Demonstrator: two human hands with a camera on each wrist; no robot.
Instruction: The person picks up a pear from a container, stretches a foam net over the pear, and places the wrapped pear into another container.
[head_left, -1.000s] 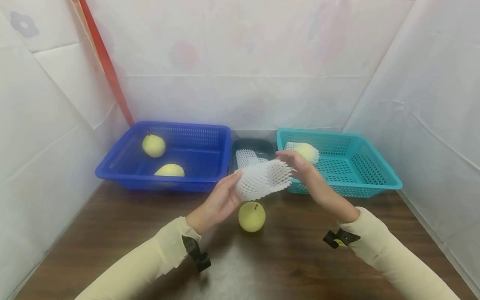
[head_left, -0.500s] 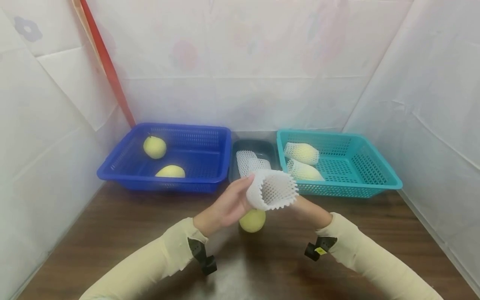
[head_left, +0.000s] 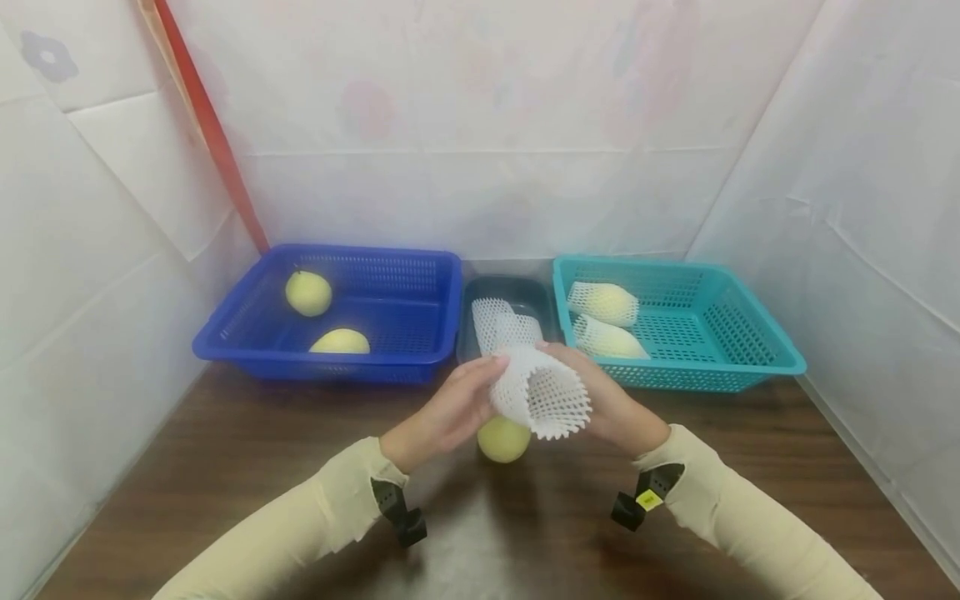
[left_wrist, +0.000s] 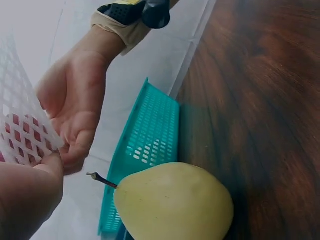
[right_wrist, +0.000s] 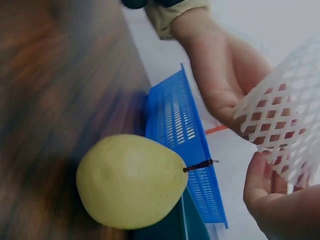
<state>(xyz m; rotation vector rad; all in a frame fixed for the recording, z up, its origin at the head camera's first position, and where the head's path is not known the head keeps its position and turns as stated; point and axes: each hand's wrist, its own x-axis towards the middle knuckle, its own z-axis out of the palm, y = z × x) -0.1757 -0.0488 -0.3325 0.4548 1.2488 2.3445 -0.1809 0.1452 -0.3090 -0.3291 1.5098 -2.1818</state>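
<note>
A white foam net sleeve is held between both hands above the table, its open mouth facing down and to the right. My left hand grips its left side, thumb on top. On the other side my right hand holds it with curled fingers, partly hidden behind the mesh in the head view. Below the sleeve a bare yellow pear stands on the table, its top covered by the sleeve in the head view. Both wrist views show this pear with its dark stem, apart from the hands.
At the back left is a blue basket with two bare pears. A dark tray with foam sleeves stands in the middle. The teal basket at right holds two net-wrapped pears.
My right hand has come from beside the teal basket's front left corner to the sleeve and now holds it. The sleeve's mouth has turned from the right towards the front and down.
</note>
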